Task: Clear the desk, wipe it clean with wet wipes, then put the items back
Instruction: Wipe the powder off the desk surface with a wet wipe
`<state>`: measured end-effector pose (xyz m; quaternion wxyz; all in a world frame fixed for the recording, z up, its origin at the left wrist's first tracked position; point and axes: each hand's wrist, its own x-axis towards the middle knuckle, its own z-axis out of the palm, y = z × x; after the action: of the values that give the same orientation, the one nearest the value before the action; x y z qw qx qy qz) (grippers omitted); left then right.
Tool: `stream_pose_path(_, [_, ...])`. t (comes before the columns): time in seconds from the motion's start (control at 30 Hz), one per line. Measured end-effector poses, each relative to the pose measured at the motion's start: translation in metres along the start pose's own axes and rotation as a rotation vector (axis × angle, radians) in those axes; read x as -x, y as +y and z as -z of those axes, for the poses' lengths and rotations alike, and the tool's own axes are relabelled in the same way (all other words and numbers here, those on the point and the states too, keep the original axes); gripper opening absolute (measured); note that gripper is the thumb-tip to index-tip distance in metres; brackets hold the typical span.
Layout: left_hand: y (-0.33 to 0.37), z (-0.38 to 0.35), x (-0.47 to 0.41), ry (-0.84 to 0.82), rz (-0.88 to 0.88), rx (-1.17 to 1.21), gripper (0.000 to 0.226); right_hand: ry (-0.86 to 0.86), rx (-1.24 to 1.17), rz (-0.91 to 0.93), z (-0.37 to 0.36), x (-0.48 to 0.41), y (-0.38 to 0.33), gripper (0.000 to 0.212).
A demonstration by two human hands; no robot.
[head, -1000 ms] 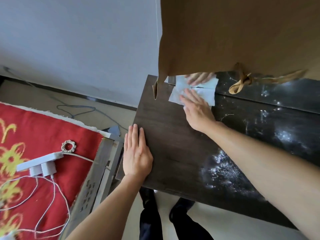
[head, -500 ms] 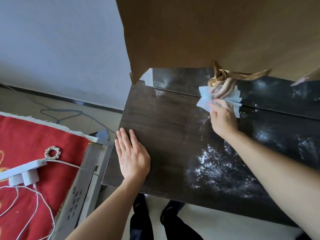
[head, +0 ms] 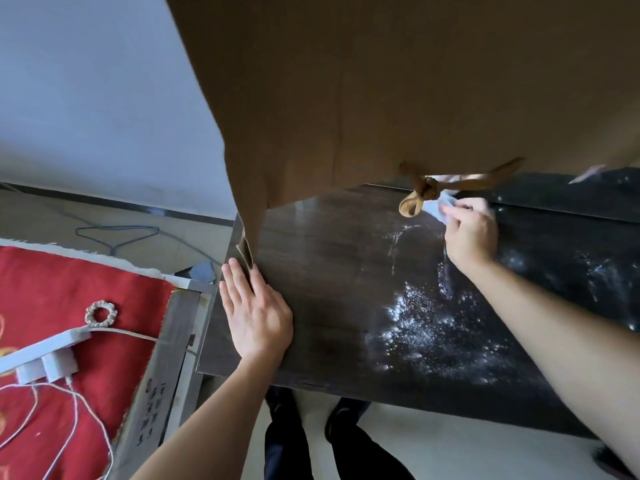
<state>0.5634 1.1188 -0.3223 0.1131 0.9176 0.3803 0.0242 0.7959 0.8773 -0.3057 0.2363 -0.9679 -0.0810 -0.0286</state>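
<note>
Fingers (head: 456,212) of right hand (head: 469,233) curled, pinching crumpled wet wipe (head: 437,207) at far side of dark desk (head: 329,271), beside tan ribbon knot (head: 424,194). Left hand (head: 254,313) flat, fingers together, desk's left edge. White dust (head: 433,327) near-right.

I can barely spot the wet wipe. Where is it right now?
In the head view, the wet wipe is at the far middle-right of the desk, gripped by the right hand, just right of the tan ribbon knot.
</note>
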Motion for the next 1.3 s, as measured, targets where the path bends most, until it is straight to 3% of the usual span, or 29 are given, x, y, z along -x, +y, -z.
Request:
stream_pose_path(0.1, [0.001, 0.000, 0.000, 0.010, 0.001, 0.002, 0.055, -0.027, -0.092, -0.082, -0.022, 0.015, -0.038, 0.014])
stream_pose_path(0.23, [0.001, 0.000, 0.000, 0.017, 0.001, 0.015, 0.054, -0.273, -0.160, 0.369, -0.035, 0.080, -0.082, 0.016])
stream_pose_path(0.3, [0.001, 0.000, 0.000, 0.023, 0.004, 0.018, 0.055, -0.321, -0.167, 0.422, -0.023, 0.072, -0.067, 0.019])
stream_pose_path(0.43, [0.001, -0.002, 0.000, 0.046, 0.006, 0.019, 0.055, -0.063, -0.022, 0.100, -0.007, 0.001, -0.024, 0.035])
stream_pose_path(0.5, [0.001, -0.003, 0.000, 0.053, 0.001, 0.015, 0.055, -0.030, 0.024, 0.026, -0.011, 0.001, -0.039, 0.026])
stream_pose_path(0.57, [0.001, -0.002, 0.000, 0.047, -0.001, 0.014, 0.055, -0.120, 0.016, 0.203, -0.026, 0.037, -0.072, 0.018])
stream_pose_path(0.67, [0.001, -0.001, -0.001, 0.041, 0.002, 0.013, 0.056, -0.347, -0.118, 0.528, -0.036, 0.081, -0.092, 0.025])
stream_pose_path(0.73, [0.001, -0.002, 0.000, 0.042, 0.006, 0.013, 0.056, -0.305, -0.063, 0.485, -0.035, 0.051, -0.078, 0.025])
stream_pose_path(0.83, [-0.001, -0.003, 0.000, 0.049, -0.003, 0.013, 0.054, -0.092, 0.091, 0.227, -0.028, -0.004, -0.056, 0.021])
stream_pose_path(0.9, [0.000, -0.003, -0.001, 0.047, -0.001, 0.009, 0.054, -0.063, 0.070, 0.199, -0.030, -0.003, -0.065, 0.024])
stream_pose_path(1.1, [0.000, 0.001, 0.000, 0.020, 0.000, 0.003, 0.053, -0.436, -0.088, 0.647, -0.036, 0.088, -0.094, 0.021])
stream_pose_path(1.23, [0.001, 0.001, 0.000, 0.035, -0.004, 0.005, 0.055, -0.157, 0.168, 0.359, 0.000, 0.031, -0.036, 0.023])
stream_pose_path(1.3, [0.001, 0.001, 0.000, 0.028, -0.001, 0.005, 0.056, -0.121, 0.183, 0.272, 0.012, 0.020, -0.026, 0.014])
